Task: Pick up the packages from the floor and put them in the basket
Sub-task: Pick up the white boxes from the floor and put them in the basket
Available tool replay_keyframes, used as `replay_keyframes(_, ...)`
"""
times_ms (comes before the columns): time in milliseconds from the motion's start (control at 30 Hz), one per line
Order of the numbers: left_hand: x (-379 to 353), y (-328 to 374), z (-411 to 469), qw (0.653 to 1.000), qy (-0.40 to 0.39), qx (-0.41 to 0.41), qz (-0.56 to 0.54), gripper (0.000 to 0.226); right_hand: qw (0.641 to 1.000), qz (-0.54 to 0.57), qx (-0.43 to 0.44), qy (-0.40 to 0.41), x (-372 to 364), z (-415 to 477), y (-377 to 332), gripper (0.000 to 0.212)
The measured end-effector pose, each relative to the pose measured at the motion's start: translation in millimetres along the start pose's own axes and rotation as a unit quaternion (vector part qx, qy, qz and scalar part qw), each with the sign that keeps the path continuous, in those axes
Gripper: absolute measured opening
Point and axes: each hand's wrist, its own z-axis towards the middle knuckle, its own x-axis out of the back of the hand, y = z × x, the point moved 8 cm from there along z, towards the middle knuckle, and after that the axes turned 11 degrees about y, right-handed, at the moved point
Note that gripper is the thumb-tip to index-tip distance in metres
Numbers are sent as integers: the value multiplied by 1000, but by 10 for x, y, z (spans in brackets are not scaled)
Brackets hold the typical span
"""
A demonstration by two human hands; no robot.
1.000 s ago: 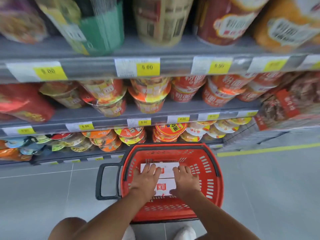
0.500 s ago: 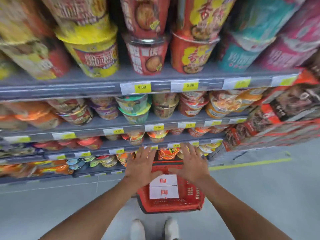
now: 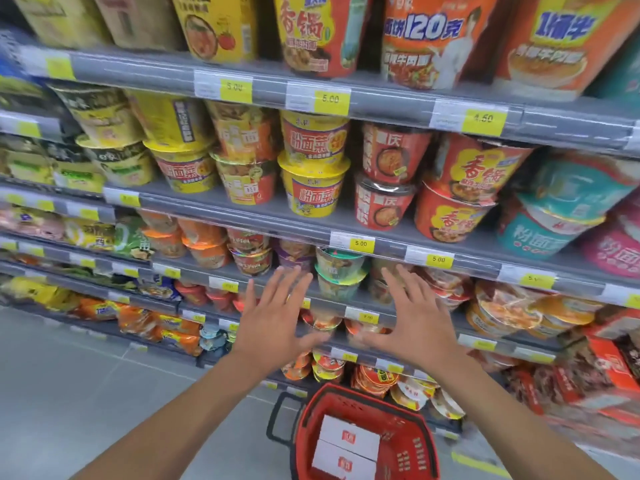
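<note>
2 packages (image 3: 348,448) in basket (image 3: 415,441); hands empty.

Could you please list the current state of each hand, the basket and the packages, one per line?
Left hand: open, fingers spread, empty, raised before the shelves.
Right hand: open, fingers spread, empty, raised before the shelves.
Red basket: upright on the floor, holding packages.
Two white packages: lying flat in the basket, side by side.
</note>
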Motion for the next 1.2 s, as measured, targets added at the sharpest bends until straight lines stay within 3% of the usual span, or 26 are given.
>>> replay_keyframes(533, 908, -1348, -1464, 964, 30, 246, 97, 109, 971, 63, 225, -50, -372, 70, -1920, 130)
replay_keyframes(900, 1515, -2555, -3129, 915, 8, 385, 115, 115, 912, 96, 388, -86, -789, -519, -4179, 131)
replay_keyframes(1200, 2193, -3577, -4488, 872, 24, 473, 127, 123, 875, 116, 457, -107, -1077, -1209, -5991, 144)
